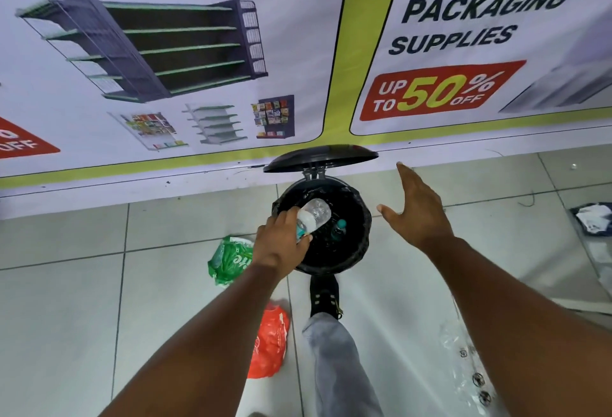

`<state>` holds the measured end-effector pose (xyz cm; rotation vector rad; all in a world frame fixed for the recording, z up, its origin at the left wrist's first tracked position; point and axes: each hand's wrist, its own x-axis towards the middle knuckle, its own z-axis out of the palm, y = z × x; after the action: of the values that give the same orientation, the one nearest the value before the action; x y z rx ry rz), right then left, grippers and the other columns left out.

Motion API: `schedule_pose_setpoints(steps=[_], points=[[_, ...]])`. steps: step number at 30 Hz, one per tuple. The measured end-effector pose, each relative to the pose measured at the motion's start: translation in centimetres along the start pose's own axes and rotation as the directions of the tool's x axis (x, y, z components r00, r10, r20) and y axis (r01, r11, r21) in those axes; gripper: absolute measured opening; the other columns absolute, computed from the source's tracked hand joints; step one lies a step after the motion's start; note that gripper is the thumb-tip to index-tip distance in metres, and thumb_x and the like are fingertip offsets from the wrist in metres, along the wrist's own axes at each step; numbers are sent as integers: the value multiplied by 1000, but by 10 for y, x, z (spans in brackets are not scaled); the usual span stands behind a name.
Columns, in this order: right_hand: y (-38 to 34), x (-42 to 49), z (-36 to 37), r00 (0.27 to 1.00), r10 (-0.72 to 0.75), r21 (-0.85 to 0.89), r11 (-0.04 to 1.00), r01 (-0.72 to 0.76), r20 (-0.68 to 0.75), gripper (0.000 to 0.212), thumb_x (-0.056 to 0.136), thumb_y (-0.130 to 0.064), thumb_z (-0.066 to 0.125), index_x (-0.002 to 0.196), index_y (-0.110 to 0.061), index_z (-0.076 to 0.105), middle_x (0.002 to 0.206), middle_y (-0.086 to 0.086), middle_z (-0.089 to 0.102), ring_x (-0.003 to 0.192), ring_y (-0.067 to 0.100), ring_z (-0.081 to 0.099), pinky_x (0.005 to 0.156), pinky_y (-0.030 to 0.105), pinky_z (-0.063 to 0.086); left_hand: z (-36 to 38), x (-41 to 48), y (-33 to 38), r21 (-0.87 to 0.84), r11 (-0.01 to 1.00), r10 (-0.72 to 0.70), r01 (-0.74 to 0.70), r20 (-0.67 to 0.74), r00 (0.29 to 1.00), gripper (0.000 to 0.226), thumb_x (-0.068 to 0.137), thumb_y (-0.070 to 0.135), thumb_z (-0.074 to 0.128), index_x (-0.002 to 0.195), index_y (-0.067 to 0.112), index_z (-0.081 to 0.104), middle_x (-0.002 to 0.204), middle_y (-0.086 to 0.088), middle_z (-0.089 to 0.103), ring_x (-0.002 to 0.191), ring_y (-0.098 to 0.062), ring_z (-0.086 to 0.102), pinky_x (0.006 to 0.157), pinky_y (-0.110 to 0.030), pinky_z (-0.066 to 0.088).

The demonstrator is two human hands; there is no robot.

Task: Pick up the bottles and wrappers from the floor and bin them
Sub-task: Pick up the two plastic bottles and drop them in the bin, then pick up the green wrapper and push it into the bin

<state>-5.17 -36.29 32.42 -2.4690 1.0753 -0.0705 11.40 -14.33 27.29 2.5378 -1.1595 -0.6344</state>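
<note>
A black pedal bin (359, 244) stands against the wall with its lid (319, 158) raised. My left hand (281, 241) grips a clear plastic bottle (314, 214) and holds it over the bin's left rim, base pointing into the opening. Another bottle with a teal cap (340, 225) lies inside on the black liner. My right hand (414, 211) hovers open to the right of the bin, fingers spread, holding nothing. A green wrapper (228, 259) and an orange wrapper (270, 343) lie on the tiled floor left of the bin. A clear plastic wrapper (460, 353) lies at the lower right.
My black shoe (326, 299) presses the bin's pedal, grey trouser leg below it. A printed banner (198, 62) covers the wall behind the bin. Papers and a dark item (592, 219) lie on the floor at the far right.
</note>
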Motion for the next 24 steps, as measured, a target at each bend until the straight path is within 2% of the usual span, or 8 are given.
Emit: schedule_pose_setpoints(steps=[5, 10, 13, 18, 21, 24], points=[[0, 3, 2, 998, -58, -30, 998, 58, 14, 87, 84, -40, 67, 150, -23, 15, 157, 4, 28, 142, 23, 27, 114, 43, 27, 2, 29, 19, 18, 998, 68, -67, -34, 997, 70, 83, 48, 61, 140, 20, 33, 137, -7, 49, 121, -30, 42, 98, -45, 38], [-12, -2, 16, 993, -101, -46, 994, 104, 60, 86, 83, -41, 67, 150, -24, 15, 157, 4, 29, 142, 23, 27, 115, 44, 27, -6, 26, 5, 109, 986, 137, -127, -88, 987, 85, 83, 57, 57, 149, 20, 18, 155, -6, 27, 142, -27, 17, 114, -47, 23], [-24, -4, 24, 993, -93, -30, 995, 96, 75, 85, 84, -41, 66, 150, -25, 14, 157, 4, 29, 143, 23, 26, 116, 43, 25, -15, 21, -9, 172, 977, 139, -125, -74, 987, 88, 85, 63, 48, 152, 22, 7, 161, -7, 11, 146, -27, 3, 117, -50, 14], [-53, -12, 49, 975, -181, -71, 979, 192, 131, 81, 85, -38, 64, 149, -22, 17, 155, 5, 31, 141, 23, 28, 116, 44, 26, -20, 3, -47, 177, 982, 87, -71, -88, 992, 87, 87, 65, 42, 152, 25, 0, 163, -6, 2, 147, -25, -3, 118, -49, 12], [-75, -24, 83, 930, -293, -95, 943, 320, 222, 78, 85, -39, 62, 149, -23, 20, 154, 5, 33, 140, 23, 29, 115, 44, 26, -11, -23, -84, 167, 986, 23, -9, -83, 996, 86, 88, 62, 43, 152, 25, -1, 162, -6, 3, 147, -25, -2, 118, -48, 12], [-105, -39, 135, 867, -400, -29, 904, 427, 297, 72, 87, -38, 58, 148, -25, 22, 154, 3, 34, 141, 21, 29, 116, 42, 25, 10, -55, -128, 122, 988, -86, 96, -83, 993, 87, 87, 59, 49, 153, 23, 5, 162, -8, 8, 147, -27, 2, 117, -48, 16]])
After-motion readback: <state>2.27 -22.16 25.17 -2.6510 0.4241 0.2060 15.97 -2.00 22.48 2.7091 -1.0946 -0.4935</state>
